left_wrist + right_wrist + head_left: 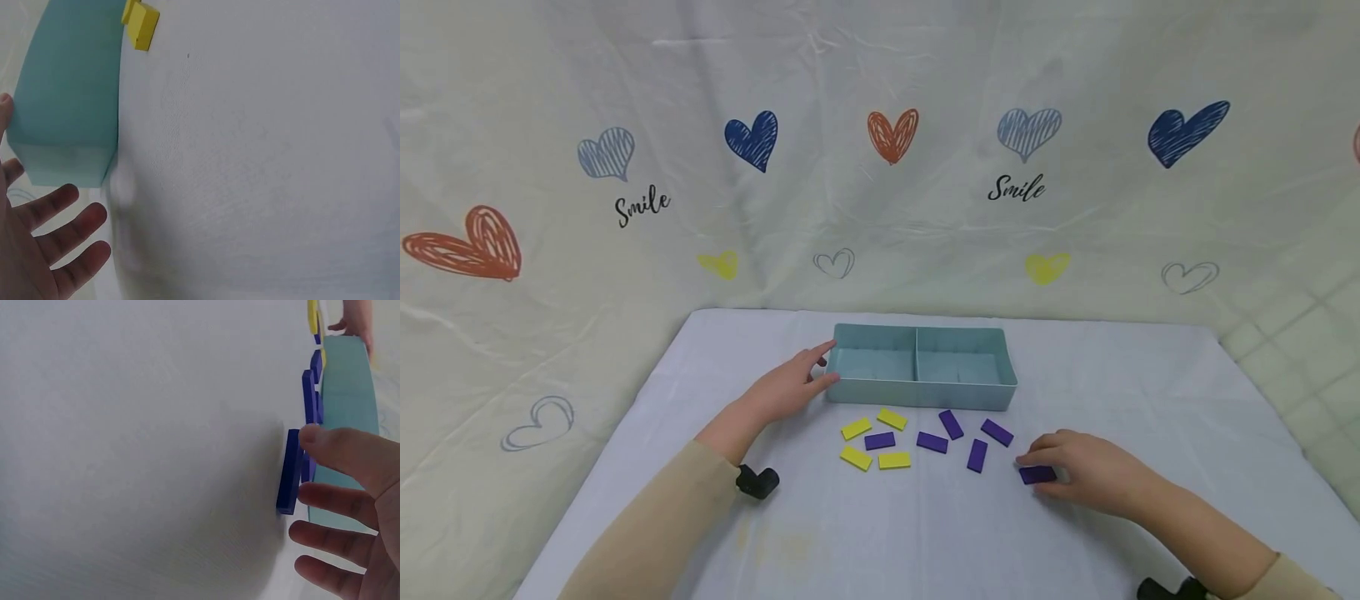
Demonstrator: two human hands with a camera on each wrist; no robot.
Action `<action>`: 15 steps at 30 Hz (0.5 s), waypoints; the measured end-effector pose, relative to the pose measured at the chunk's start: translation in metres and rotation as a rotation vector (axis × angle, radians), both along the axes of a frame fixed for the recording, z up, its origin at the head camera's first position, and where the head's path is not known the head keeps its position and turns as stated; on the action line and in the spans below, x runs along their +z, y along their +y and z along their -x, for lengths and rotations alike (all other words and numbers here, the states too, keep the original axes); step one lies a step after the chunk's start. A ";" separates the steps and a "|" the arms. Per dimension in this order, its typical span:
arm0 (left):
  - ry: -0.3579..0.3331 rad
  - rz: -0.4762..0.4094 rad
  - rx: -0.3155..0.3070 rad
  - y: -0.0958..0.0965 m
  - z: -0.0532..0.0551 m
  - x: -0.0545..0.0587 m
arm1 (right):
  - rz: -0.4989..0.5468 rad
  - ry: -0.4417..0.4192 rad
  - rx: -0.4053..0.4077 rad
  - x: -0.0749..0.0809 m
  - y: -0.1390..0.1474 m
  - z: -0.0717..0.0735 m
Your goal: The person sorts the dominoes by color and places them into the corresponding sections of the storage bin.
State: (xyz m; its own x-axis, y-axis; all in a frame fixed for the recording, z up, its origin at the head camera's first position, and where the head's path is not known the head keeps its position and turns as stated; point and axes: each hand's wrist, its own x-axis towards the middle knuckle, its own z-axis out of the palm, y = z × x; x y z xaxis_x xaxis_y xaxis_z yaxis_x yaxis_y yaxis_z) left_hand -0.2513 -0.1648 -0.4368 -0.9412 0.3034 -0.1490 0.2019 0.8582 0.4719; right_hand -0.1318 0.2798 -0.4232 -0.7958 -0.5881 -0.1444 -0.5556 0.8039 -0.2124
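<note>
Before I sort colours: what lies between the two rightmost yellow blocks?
A purple block, between the upper yellow block and lower yellow block; the head view shows it.

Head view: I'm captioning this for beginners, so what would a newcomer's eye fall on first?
Probably the yellow blocks and purple blocks scattered on the white cloth, on the near side of the teal two-compartment tray. Then the bold hearts across the backdrop behind, and the left hand at the tray's left end, with the right hand at the rightmost purple block.
</note>
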 end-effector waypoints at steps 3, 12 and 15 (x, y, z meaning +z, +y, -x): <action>-0.027 -0.030 0.017 -0.001 0.002 -0.001 | -0.007 0.019 0.014 0.000 -0.001 0.001; -0.085 -0.095 0.027 -0.003 0.006 -0.006 | -0.036 0.073 0.059 -0.006 -0.001 0.006; -0.098 -0.105 0.015 -0.004 0.008 -0.007 | -0.038 0.090 0.075 -0.006 -0.001 0.007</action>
